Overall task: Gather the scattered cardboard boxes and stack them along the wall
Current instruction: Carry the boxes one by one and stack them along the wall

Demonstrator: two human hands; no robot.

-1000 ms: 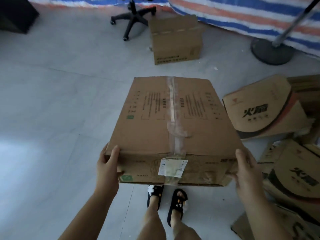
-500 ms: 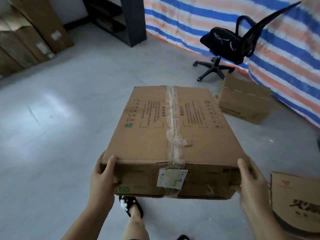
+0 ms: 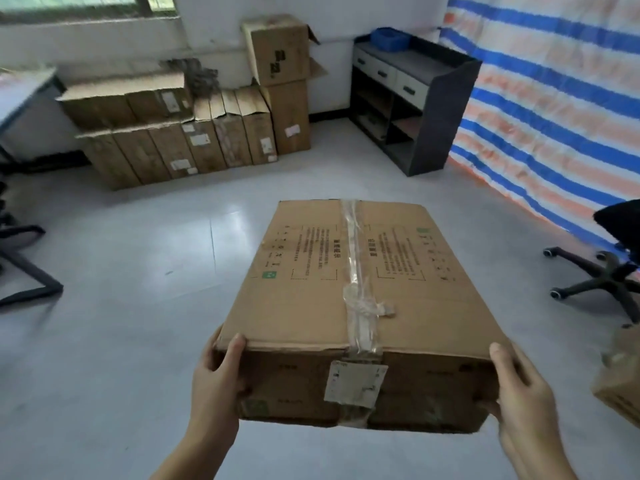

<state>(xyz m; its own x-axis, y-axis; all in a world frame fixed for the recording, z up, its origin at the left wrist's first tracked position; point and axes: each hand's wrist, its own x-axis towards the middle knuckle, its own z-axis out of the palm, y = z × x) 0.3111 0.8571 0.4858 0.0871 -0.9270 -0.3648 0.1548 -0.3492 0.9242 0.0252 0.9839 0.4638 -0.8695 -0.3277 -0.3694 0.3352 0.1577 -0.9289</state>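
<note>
I carry a large flat cardboard box (image 3: 360, 282), taped along its middle, with a white label on its near face. My left hand (image 3: 214, 379) grips its near left corner and my right hand (image 3: 519, 396) grips its near right corner, holding it level above the floor. Ahead, against the far wall under the window, stands a row of cardboard boxes (image 3: 180, 140), some upright side by side, others laid on top. Two taller boxes (image 3: 280, 53) are stacked at the row's right end. Another box (image 3: 620, 379) shows partly at the right edge.
A dark cabinet with drawers (image 3: 419, 102) stands right of the boxes. A striped tarp (image 3: 554, 98) hangs along the right side. An office chair (image 3: 609, 271) is at the right, a desk frame (image 3: 27, 271) at the left. Grey tiled floor (image 3: 138, 258) lies between me and the wall.
My view has swung left and up, from the scattered boxes and chair to the wall with the box row. Both hands keep the same grip on the box.
</note>
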